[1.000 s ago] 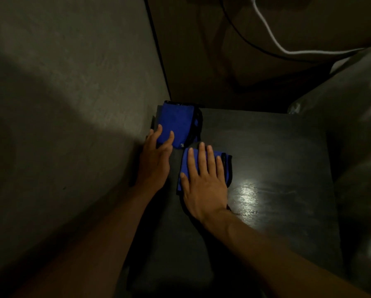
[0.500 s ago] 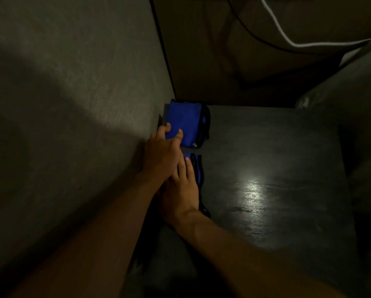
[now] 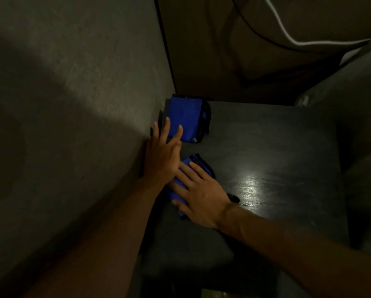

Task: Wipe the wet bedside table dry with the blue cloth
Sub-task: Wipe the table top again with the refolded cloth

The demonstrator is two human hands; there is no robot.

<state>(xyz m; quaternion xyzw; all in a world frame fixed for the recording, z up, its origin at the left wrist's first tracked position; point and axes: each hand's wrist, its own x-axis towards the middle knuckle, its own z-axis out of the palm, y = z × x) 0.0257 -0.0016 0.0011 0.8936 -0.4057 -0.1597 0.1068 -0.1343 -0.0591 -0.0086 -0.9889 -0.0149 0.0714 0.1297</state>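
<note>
Against the wall (image 3: 72, 104) on the left, the left hand (image 3: 162, 157) lies flat, its grip spread, fingertips resting on the blue pouch (image 3: 185, 118) in the desk's back corner. Just right of it, the right hand (image 3: 201, 194) presses the blue cloth (image 3: 190, 166) flat on the desk (image 3: 277, 136), grip spread wide, holding nothing pinched. Further right, a wet sheen (image 3: 250, 186) glistens under the light. The risk, as I judge it: the two hands are crowded together, so a sweep could nudge the pouch into the damp or miss that shiny patch.
</note>
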